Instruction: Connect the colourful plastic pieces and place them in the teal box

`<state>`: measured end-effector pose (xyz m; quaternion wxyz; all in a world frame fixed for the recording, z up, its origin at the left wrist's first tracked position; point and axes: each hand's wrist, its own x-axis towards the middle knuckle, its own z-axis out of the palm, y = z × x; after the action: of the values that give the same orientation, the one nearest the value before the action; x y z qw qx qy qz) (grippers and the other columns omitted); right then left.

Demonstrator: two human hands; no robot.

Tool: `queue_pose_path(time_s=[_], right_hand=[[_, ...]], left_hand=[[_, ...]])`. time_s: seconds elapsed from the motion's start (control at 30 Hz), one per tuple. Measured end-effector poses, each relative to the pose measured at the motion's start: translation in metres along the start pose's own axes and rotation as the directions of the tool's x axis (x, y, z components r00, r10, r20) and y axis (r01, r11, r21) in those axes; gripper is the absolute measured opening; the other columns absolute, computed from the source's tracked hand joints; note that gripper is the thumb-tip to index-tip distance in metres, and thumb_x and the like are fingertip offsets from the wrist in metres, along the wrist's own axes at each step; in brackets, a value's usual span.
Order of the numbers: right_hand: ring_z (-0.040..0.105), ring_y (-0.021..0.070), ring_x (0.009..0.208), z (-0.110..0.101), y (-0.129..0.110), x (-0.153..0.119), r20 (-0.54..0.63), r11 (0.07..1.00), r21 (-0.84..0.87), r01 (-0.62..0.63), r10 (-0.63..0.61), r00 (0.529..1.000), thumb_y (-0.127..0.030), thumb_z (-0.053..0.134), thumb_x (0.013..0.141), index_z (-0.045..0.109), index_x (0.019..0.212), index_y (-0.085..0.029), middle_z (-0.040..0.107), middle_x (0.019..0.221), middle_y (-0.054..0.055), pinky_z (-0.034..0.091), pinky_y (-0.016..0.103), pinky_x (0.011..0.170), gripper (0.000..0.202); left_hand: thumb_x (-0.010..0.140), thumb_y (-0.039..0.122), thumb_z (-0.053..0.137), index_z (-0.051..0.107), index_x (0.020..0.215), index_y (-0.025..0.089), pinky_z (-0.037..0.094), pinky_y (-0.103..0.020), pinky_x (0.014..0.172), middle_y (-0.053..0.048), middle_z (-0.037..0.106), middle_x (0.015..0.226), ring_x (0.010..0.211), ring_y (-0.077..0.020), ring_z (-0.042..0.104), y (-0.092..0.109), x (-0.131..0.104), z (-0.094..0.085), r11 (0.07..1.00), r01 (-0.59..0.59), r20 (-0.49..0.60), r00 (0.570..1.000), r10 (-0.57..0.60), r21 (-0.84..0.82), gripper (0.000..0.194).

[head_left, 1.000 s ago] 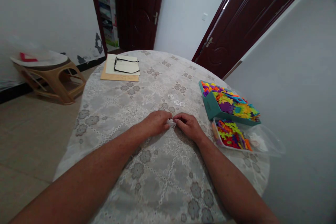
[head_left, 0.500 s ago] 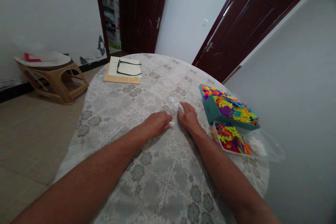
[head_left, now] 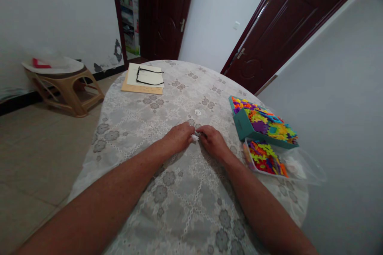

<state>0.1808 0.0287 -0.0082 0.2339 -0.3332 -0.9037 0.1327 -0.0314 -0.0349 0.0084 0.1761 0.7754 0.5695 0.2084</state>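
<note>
My left hand [head_left: 180, 137] is closed around a small stack of thin white square pieces [head_left: 195, 138], whose edges stick out past its fingertips. Close against it on the right, my right hand [head_left: 212, 138] has its fingers bent and pinched together at the stack. Between the two sets of fingertips a bit of white shows; how many pieces the right hand grips is hidden. One loose white square piece [head_left: 198, 112] with an open pattern lies flat on the cloth just beyond both hands.
A patterned cloth covers the round table [head_left: 185, 207]. At the right stand a teal box [head_left: 241, 124] and a clear plastic tub [head_left: 247, 155], both full of colourful plastic pieces. Black-framed glasses [head_left: 138, 75] rest on papers [head_left: 131, 72] at the far left. A stool [head_left: 70, 95] stands beyond.
My right hand has drawn back toward the left hand, and its fingers have closed. The white pieces that lay by its fingertips no longer show on the cloth. The view has shifted slightly.
</note>
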Motion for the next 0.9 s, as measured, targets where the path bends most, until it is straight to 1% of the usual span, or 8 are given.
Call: queue_pose_path(time_s=[0.07, 0.17, 0.3, 0.37, 0.43, 0.53, 0.73, 0.9], right_hand=[[0.069, 0.0225, 0.11, -0.001, 0.0, -0.005, -0.095, 0.999, 0.032, -0.016, 0.019, 0.995, -0.01, 0.055, 0.09, 0.074, 0.115, -0.021, 0.076, 0.116, 0.01, 0.053, 0.036, 0.103, 0.034], [0.071, 0.0236, 0.106, -0.003, 0.006, -0.006, -0.218, 0.992, 0.02, -0.127, 0.129, 0.967, -0.015, 0.053, 0.093, 0.075, 0.114, -0.02, 0.077, 0.113, 0.012, 0.055, 0.037, 0.1, 0.031], [0.072, 0.0252, 0.101, -0.007, 0.016, -0.004, -0.257, 0.955, 0.055, -0.291, 0.295, 0.92, -0.025, 0.056, 0.093, 0.078, 0.11, -0.02, 0.079, 0.108, 0.011, 0.055, 0.04, 0.099, 0.029], [0.072, 0.0237, 0.09, -0.009, 0.018, -0.003, -0.222, 0.916, 0.179, -0.359, 0.393, 0.892, -0.033, 0.059, 0.092, 0.079, 0.108, -0.02, 0.079, 0.099, 0.008, 0.057, 0.038, 0.089, 0.028], [0.068, 0.0202, 0.072, -0.009, 0.017, -0.001, -0.142, 0.825, 0.356, -0.439, 0.512, 0.847, -0.04, 0.063, 0.089, 0.078, 0.108, -0.019, 0.076, 0.083, 0.004, 0.056, 0.033, 0.071, 0.032], [0.056, 0.0146, 0.05, -0.009, 0.012, 0.003, -0.011, 0.689, 0.499, -0.526, 0.611, 0.791, -0.044, 0.067, 0.086, 0.077, 0.109, -0.018, 0.07, 0.067, -0.001, 0.045, 0.025, 0.05, 0.036], [0.058, 0.0133, 0.048, -0.006, 0.001, 0.007, 0.066, 0.745, 0.392, -0.54, 0.563, 0.824, -0.035, 0.066, 0.085, 0.078, 0.095, -0.02, 0.07, 0.064, -0.001, 0.043, 0.023, 0.046, 0.022], [0.062, 0.0146, 0.048, -0.004, -0.01, 0.009, 0.152, 0.634, 0.51, -0.581, 0.598, 0.787, -0.032, 0.063, 0.088, 0.073, 0.09, -0.019, 0.069, 0.061, 0.0, 0.047, 0.023, 0.046, 0.016]], left_hand=[[0.09, 0.018, 0.062, 0.071, 0.105, 0.02, 0.049, -0.037, 0.092, -0.01, 0.068, 0.109, 0.102, -0.0258, 0.063, 0.0, 0.0, 0.0, 1.0, 0.0, 0.0, 1.0, 0.0, 0.004, 0.018], [0.091, 0.018, 0.061, 0.071, 0.107, 0.02, 0.049, -0.036, 0.09, -0.01, 0.069, 0.111, 0.102, -0.0254, 0.064, 0.001, 0.001, 0.0, 0.999, -0.002, 0.02, 1.0, 0.001, 0.038, 0.019], [0.092, 0.019, 0.06, 0.071, 0.111, 0.02, 0.049, -0.036, 0.091, -0.011, 0.071, 0.113, 0.103, -0.0253, 0.065, 0.004, 0.001, -0.003, 0.999, -0.012, 0.025, 1.0, 0.01, 0.048, 0.021], [0.093, 0.019, 0.06, 0.071, 0.111, 0.021, 0.049, -0.036, 0.091, -0.011, 0.072, 0.114, 0.103, -0.0252, 0.066, 0.004, 0.001, -0.005, 0.999, -0.011, 0.031, 0.999, 0.01, 0.043, 0.021], [0.093, 0.02, 0.06, 0.072, 0.109, 0.022, 0.049, -0.037, 0.092, -0.011, 0.074, 0.113, 0.103, -0.0252, 0.066, 0.004, 0.001, -0.007, 0.999, -0.008, 0.037, 0.999, 0.006, 0.031, 0.02], [0.093, 0.018, 0.06, 0.073, 0.105, 0.022, 0.049, -0.036, 0.092, -0.011, 0.076, 0.11, 0.103, -0.025, 0.067, 0.003, 0.002, -0.007, 1.0, -0.012, 0.036, 0.999, 0.011, 0.014, 0.018], [0.094, 0.02, 0.062, 0.075, 0.103, 0.022, 0.049, -0.035, 0.091, -0.009, 0.077, 0.109, 0.102, -0.0244, 0.068, 0.005, 0.002, -0.01, 1.0, -0.005, 0.042, 0.999, 0.004, 0.031, 0.015], [0.094, 0.019, 0.062, 0.076, 0.107, 0.022, 0.05, -0.035, 0.091, -0.01, 0.078, 0.108, 0.102, -0.0249, 0.069, 0.008, 0.001, -0.012, 0.999, 0.012, 0.043, 0.999, -0.014, 0.044, 0.019]])
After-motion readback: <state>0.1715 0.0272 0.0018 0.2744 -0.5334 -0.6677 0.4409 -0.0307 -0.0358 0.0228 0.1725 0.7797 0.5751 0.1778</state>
